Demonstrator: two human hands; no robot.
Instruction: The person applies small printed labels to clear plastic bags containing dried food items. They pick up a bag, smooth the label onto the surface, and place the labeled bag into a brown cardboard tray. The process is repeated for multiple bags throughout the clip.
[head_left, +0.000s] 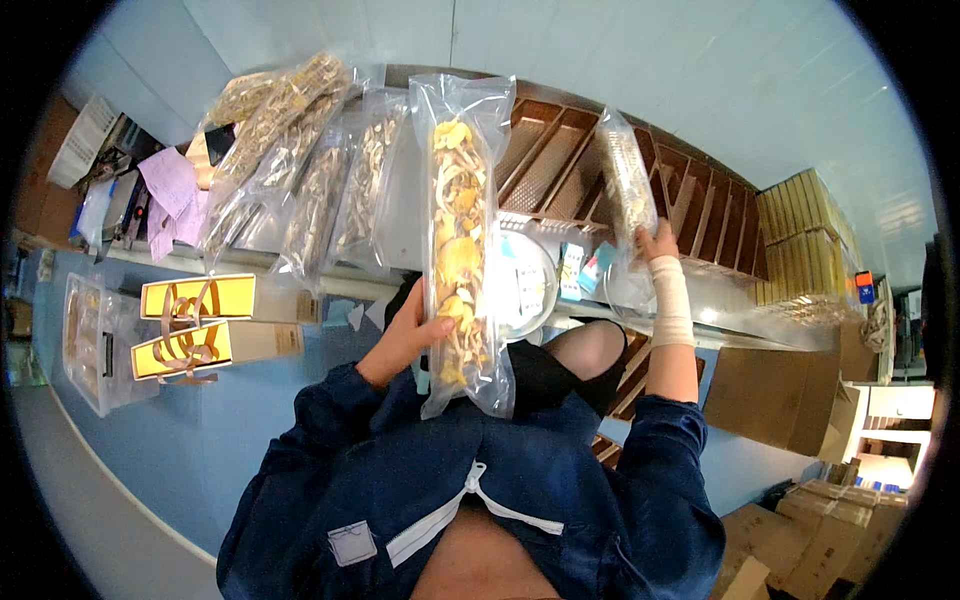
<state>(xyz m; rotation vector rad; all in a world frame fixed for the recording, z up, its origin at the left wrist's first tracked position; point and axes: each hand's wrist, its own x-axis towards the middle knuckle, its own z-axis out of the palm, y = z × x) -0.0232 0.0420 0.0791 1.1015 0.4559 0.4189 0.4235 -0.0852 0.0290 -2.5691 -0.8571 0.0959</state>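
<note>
My left hand (409, 334) grips the lower left side of a long clear plastic bag (459, 255) packed with dried yellow mushrooms. The bag stands nearly upright in view, in front of my lap. My right hand (658, 244), its wrist wrapped in a beige bandage (671, 300), holds the lower end of another filled clear bag (628, 176) over brown divided trays (559, 161). Its contents are blurred by glare. Below, on the table, lies a round clear lid or dish (637, 289). A bright round dish (525, 285), partly hidden by the left bag, holds small printed packets.
More filled mushroom bags (300, 161) lie at the left of the table, beside pink papers (171, 187). Yellow-lined gift boxes with ribbons (196, 297) and a clear plastic bin (105, 345) stand below. Yellow boxes (806, 232) are stacked right, above a cardboard carton (772, 397).
</note>
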